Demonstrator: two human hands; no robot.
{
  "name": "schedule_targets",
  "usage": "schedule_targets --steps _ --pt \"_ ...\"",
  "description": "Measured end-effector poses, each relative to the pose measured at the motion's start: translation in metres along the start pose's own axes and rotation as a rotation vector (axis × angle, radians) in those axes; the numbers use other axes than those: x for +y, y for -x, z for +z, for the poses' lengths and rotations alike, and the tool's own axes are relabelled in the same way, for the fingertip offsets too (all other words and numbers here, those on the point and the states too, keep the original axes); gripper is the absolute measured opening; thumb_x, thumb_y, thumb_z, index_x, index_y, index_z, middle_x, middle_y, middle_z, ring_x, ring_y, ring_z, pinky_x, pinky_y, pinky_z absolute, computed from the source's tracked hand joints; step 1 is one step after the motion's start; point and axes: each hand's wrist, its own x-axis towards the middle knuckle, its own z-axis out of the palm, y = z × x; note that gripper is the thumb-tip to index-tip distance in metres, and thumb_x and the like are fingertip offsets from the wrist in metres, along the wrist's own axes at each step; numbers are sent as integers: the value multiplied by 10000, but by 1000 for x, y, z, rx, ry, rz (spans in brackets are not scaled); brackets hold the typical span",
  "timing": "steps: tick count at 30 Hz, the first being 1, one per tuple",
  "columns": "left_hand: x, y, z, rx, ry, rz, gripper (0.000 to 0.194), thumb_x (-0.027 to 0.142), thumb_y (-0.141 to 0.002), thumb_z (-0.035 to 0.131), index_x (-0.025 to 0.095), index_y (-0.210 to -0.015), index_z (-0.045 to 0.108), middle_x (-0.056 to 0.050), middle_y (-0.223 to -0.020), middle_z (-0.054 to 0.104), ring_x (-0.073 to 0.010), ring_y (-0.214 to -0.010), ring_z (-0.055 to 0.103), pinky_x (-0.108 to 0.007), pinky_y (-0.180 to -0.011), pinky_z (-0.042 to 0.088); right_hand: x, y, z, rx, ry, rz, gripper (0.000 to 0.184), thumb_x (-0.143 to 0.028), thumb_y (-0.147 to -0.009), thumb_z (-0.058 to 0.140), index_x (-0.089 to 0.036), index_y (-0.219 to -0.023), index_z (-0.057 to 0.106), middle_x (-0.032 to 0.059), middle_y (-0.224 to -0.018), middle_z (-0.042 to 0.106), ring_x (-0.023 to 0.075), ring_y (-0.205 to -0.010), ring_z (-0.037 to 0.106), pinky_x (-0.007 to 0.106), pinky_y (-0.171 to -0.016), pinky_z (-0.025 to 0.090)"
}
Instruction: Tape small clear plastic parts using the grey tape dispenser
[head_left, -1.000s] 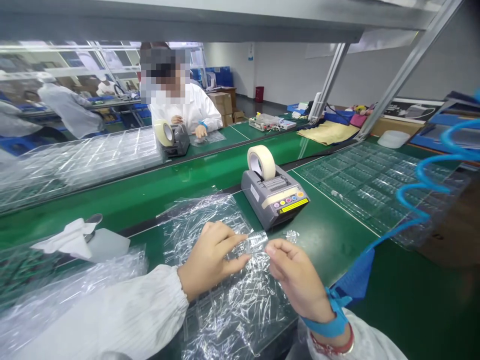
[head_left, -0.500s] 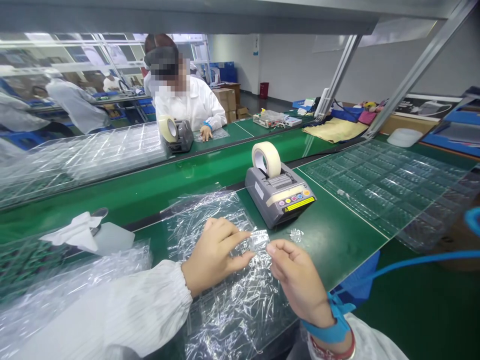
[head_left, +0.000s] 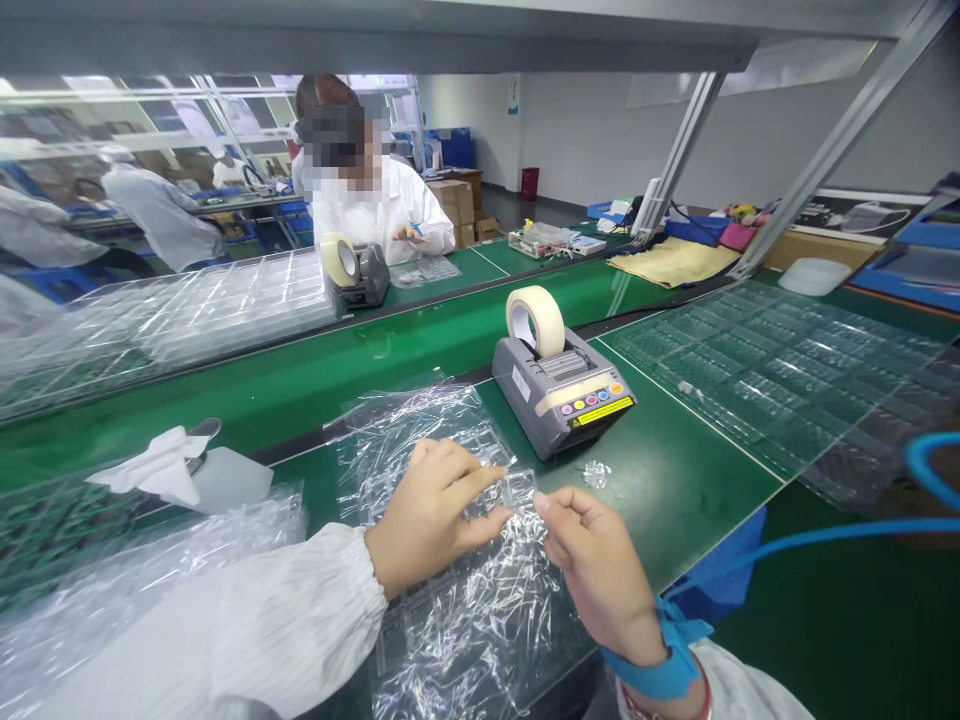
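Observation:
A small, clear, rectangular plastic piece (head_left: 519, 488) is held above the bench. My left hand (head_left: 442, 510) grips its left side between thumb and forefinger, closed on it. At its right edge my right hand (head_left: 596, 555) is closed in a pinch; whether it grips the piece itself or a thin film on it is too fine to tell. Beneath both hands lies a spread of crinkled clear plastic film pieces (head_left: 465, 640). A grey tape dispenser (head_left: 555, 400) with a cream tape roll (head_left: 536, 320) stands just beyond. A little clump of clear scraps (head_left: 596, 473) lies right of the hands.
Clear compartment trays (head_left: 780, 350) lie at the right, with a yellow cloth (head_left: 675, 262) behind. A blue wrist cord (head_left: 832, 530) runs rightward. White crumpled paper (head_left: 161, 465) and bagged clear plastic (head_left: 225, 550) are at left. A co-worker (head_left: 382, 205) sits opposite, beside another tape dispenser (head_left: 364, 275).
My hands stay almost in place, with the clear piece tilted slightly and less bright. Across the bench, the co-worker's hand has lifted off the plastic.

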Motion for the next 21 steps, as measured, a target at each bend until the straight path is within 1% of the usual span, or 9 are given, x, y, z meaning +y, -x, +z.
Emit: schedule_targets --steps 8,11,13,15,16,17,19,21 --pt "2 -1 -1 12 -13 19 192 295 -789 615 158 -922 596 -9 -703 575 -144 -682 491 -313 -641 337 7 -3 2 -6 -22 26 380 -454 -679 689 -186 -616 428 -131 -436 220 38 -414 136 206 -390 133" --pt "1 -2 -1 6 -17 21 199 295 -782 621 153 -919 598 -12 -700 572 -147 -680 487 -312 -634 333 10 -3 -5 -27 68 -2 356 -458 -711 657 -201 -666 414 -131 -452 210 47 -417 136 195 -384 144" --pt "0 -1 -1 -8 -18 21 203 293 -776 626 148 -915 599 -14 -700 570 -148 -676 482 -309 -627 328 9 -2 -13 15 243 -119 315 -449 -742 624 -202 -694 434 -119 -472 231 56 -424 190 189 -391 187" --pt "-1 -1 -1 -21 -15 21 205 295 -775 626 146 -913 598 -17 -703 568 -148 -674 479 -307 -625 326 3 0 -21 69 482 -321 255 -420 -766 601 -195 -725 488 -103 -488 258 68 -434 267 192 -413 248" --pt "-1 0 0 -25 -14 21 205 294 -775 626 146 -914 597 -18 -705 568 -149 -674 478 -308 -626 326 -1 1 -25 68 608 -429 222 -401 -774 597 -191 -753 526 -97 -489 270 75 -437 301 196 -425 276" --pt "-2 0 0 -28 -12 21 207 293 -774 627 146 -916 596 -20 -709 569 -150 -676 477 -310 -628 325 -6 0 -27 38 728 -527 198 -384 -781 591 -189 -801 565 -92 -485 285 81 -434 327 202 -431 296" --pt "-2 -1 0 -31 -11 24 214 290 -770 632 146 -924 594 -23 -714 570 -153 -677 474 -312 -628 320 -16 -2 -30 -61 931 -688 217 -362 -799 577 -189 -922 619 -84 -466 340 92 -416 367 212 -432 322" --pt "-2 -1 0 -31 -12 32 227 289 -765 637 144 -934 591 -26 -719 571 -157 -680 472 -313 -627 314 -23 -6 -29 -146 1075 -790 261 -344 -825 552 -192 -1022 630 -63 -476 445 104 -417 426 221 -441 355"
